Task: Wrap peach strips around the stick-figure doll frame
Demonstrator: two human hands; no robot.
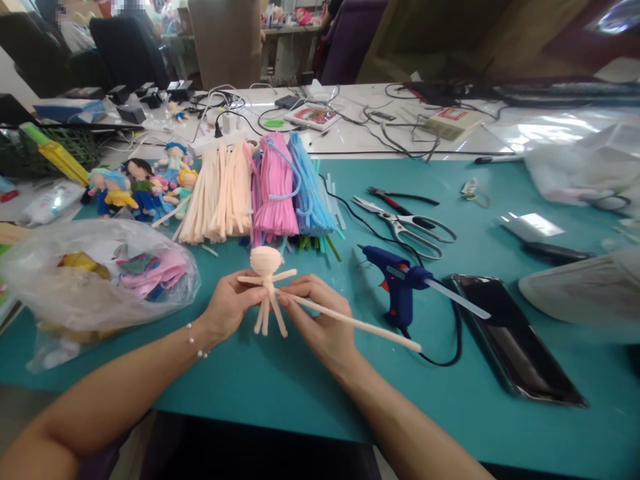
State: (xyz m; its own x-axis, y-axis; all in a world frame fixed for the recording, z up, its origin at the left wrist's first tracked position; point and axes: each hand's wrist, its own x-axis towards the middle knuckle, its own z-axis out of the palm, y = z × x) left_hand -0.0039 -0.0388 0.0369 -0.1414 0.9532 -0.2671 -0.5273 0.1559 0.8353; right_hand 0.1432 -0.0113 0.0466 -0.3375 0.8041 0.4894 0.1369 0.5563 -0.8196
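A cream pipe-cleaner figure [265, 263] with a round wound head, thin arms and several dangling strands stands upright between my hands. My left hand [227, 305] pinches its body from the left, thumb across the middle. From the right, my right hand [323, 320] grips a long cream pipe cleaner [370, 327] close to the body, and its free end reaches out to the right. Behind the figure lie bundles of cream [220, 193], pink [275, 193] and blue [311, 193] pipe cleaners.
A blue glue gun [400, 287], scissors [405, 223], red-black pliers [400, 199] and a phone [515, 340] lie to the right. At left are a plastic bag of scraps [100, 280] and small finished dolls [143, 183]. Cables [230, 100] cross the white table behind.
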